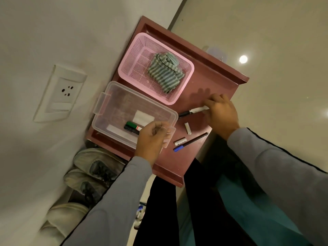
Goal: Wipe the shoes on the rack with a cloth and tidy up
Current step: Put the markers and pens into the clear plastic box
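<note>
head view: maroon wooden shoe rack top point(209, 80) carries a pink perforated plastic basket point(129, 68) holding the striped green-grey cloth point(165, 72), near its wall-side edge. right hand point(221, 112) pinches a black-capped white marker point(193, 110); left hand point(152, 137), fingers loosely curled, hovers over the clear plastic box point(113, 107).

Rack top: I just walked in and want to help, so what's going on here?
A person is tidying the rack top. The right hand grips a white marker; the left hand hovers over the clear box, which holds a green marker. Two batteries and a blue pen lie loose. The striped cloth sits in the pink basket.
</note>
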